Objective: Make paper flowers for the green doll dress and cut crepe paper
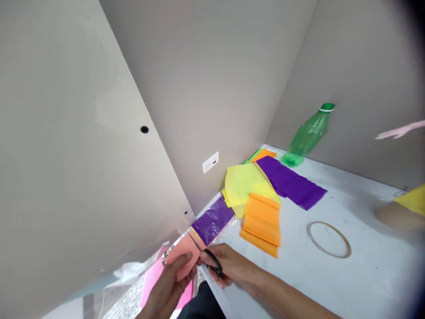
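My left hand (169,283) grips a sheet of salmon-pink paper (182,253) at the table's near left edge. My right hand (229,266) holds black-handled scissors (212,261), with the blades reaching into the pink paper's upper edge. Just beyond the paper lies a purple cellophane strip (212,220). A brighter pink sheet (152,279) hangs below the table edge, partly behind my left hand. Folded orange crepe paper (261,223), yellow tissue paper (245,186) and a purple crepe strip (289,182) lie farther up the table.
A white table (348,279) meets grey walls at its far corner. A green plastic bottle (308,135) lies at the back, and a thin round hoop (328,240) rests on the table. Another person's hand (395,130) blurs at right, above a yellow piece (412,200). Bubble wrap (126,303) shows below left.
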Tool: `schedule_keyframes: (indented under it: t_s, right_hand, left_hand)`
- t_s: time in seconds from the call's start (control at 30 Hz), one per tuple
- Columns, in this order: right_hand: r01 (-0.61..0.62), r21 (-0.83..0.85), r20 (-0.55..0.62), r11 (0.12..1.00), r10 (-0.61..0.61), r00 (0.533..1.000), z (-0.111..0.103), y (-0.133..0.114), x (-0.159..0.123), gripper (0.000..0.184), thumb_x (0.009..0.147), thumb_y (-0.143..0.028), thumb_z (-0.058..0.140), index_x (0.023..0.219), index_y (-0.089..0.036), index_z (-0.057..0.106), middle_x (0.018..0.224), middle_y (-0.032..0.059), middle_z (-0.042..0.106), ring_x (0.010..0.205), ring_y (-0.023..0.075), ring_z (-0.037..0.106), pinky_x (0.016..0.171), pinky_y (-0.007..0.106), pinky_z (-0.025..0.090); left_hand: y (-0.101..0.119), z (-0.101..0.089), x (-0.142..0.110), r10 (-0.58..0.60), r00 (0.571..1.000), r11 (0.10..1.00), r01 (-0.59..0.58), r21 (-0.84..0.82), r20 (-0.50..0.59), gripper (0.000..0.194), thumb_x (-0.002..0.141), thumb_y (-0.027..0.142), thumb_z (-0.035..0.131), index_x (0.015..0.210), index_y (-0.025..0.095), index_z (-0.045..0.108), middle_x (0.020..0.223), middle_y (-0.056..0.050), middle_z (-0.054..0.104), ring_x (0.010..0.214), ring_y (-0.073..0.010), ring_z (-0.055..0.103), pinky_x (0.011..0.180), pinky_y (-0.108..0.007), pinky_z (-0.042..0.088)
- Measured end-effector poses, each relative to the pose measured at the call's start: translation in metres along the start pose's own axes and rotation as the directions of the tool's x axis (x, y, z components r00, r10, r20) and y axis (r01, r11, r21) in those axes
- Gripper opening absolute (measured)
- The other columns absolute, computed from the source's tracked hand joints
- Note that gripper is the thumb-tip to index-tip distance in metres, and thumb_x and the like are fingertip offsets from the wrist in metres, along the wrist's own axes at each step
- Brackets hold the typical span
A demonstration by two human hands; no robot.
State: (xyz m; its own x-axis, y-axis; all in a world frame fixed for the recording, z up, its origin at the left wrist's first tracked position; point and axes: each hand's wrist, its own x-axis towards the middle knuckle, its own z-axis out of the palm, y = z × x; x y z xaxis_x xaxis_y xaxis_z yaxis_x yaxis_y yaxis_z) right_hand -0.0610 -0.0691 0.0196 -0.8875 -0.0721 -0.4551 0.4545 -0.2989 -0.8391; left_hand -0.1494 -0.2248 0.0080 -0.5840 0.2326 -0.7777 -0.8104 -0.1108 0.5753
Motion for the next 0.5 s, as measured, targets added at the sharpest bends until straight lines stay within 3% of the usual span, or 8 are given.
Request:
schedule_keyframes:
  t_s: [0.17, 0.5]
  right_hand:
    - [0.046, 0.043, -0.054, 0.998, -0.043, 0.998, 0.003, 0.003, 0.005, 0.048, 0.075, -0.059, 0.068, 0.060, -0.018, 0.048, 0.043, -0.0088, 0.041, 0.035, 0.0035, 0.031, 0.037, 0.019, 0.019]
    - [0.135, -0.035, -0.082, 0.990, -0.138, 0.987, 0.007, 0.018, 0.006, 0.045, 0.083, -0.050, 0.063, 0.057, -0.019, 0.042, 0.041, -0.0092, 0.036, 0.036, 0.0042, 0.029, 0.038, 0.020, 0.019]
  left_hand:
    - [0.002, -0.001, -0.001, -0.032, 0.999, 0.999, 0.032, -0.029, -0.004, 0.012, 0.081, -0.001, 0.065, 0.088, 0.009, 0.063, 0.084, -0.011, 0.074, 0.074, -0.0199, 0.074, 0.067, -0.028, 0.063]
    - [-0.002, -0.008, 0.004, -0.032, 0.999, 0.998, 0.034, -0.053, 0.027, 0.017, 0.080, 0.001, 0.067, 0.093, 0.011, 0.061, 0.088, -0.011, 0.074, 0.078, -0.0199, 0.073, 0.072, -0.030, 0.063]
